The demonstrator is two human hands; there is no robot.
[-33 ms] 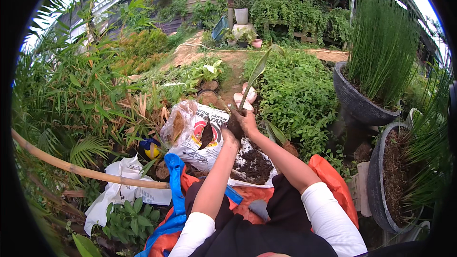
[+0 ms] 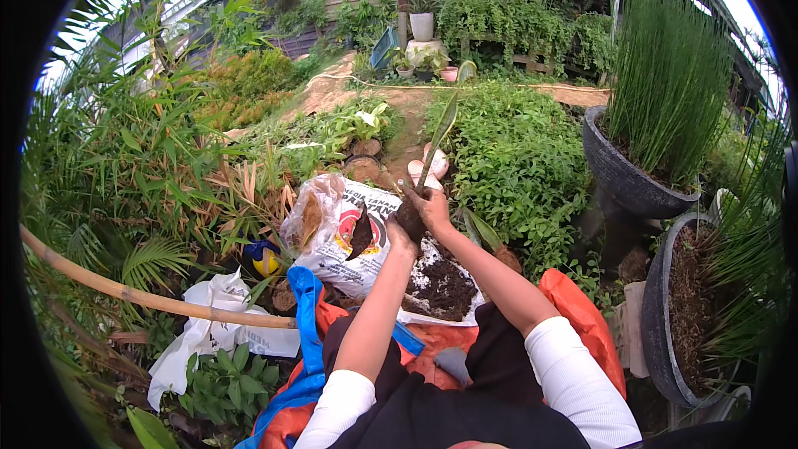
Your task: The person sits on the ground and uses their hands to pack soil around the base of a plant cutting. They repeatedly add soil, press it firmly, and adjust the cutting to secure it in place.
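Note:
Both hands are closed round the dark soil-covered root ball (image 2: 409, 218) of a snake plant (image 2: 445, 123), whose long leaf stands up and leans slightly right. My left hand (image 2: 401, 236) grips the lower left of the ball. My right hand (image 2: 431, 206) holds it higher up, near the base of the leaf. Below the hands, dark potting soil (image 2: 442, 289) with white bits lies spread on a white sheet. Left of the hands is a printed white sack (image 2: 353, 262), with a dark soil-covered piece (image 2: 362, 233) lying on it.
More snake plant leaves (image 2: 485, 231) lie right of my right forearm. Large dark pots (image 2: 636, 183) of reedy plants stand at the right. A bamboo pole (image 2: 158, 299) crosses from the left. An orange and blue tarp (image 2: 309, 316) lies around my lap.
The snake plant's leaf has swung a little to the left and stands more upright. Both hands keep their hold and have barely shifted.

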